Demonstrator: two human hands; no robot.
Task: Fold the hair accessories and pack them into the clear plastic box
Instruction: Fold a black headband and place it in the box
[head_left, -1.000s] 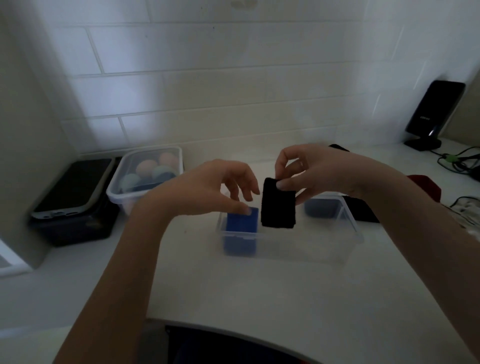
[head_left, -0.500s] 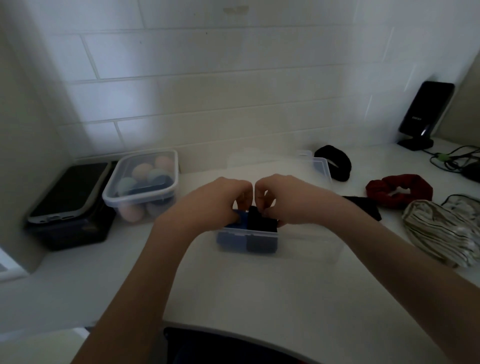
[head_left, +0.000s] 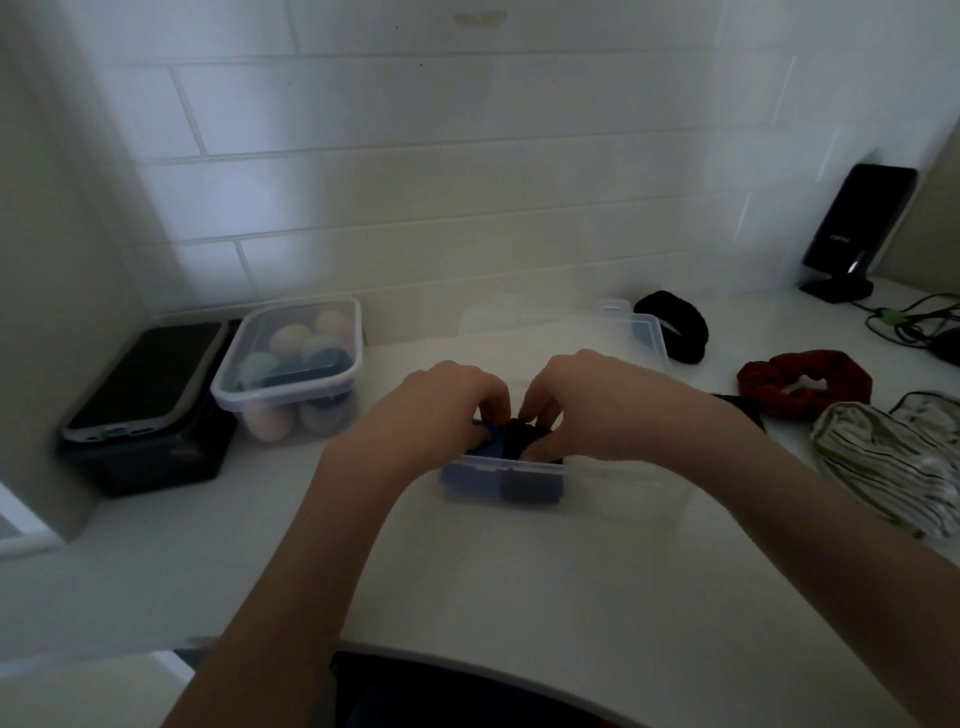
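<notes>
The clear plastic box (head_left: 628, 486) stands open at the centre of the white counter. At its left end a folded blue band (head_left: 470, 475) stands upright, and a folded black band (head_left: 530, 483) stands right beside it. My left hand (head_left: 441, 410) has its fingertips on the top of the blue band. My right hand (head_left: 587, 405) pinches the top of the black band, pressing it down into the box. A black scrunchie (head_left: 680, 325), a red scrunchie (head_left: 802, 382) and a striped fabric piece (head_left: 893, 467) lie to the right.
The box's clear lid (head_left: 550, 325) lies just behind it. A lidded tub of coloured sponges (head_left: 291, 364) and a phone on a black case (head_left: 140, 379) sit at the left. A black stand (head_left: 852, 228) and cables (head_left: 914, 322) occupy the back right corner.
One second ago my right hand held the folded black band above the box. Both hands came down, and the black band now stands in the box beside the blue one.
</notes>
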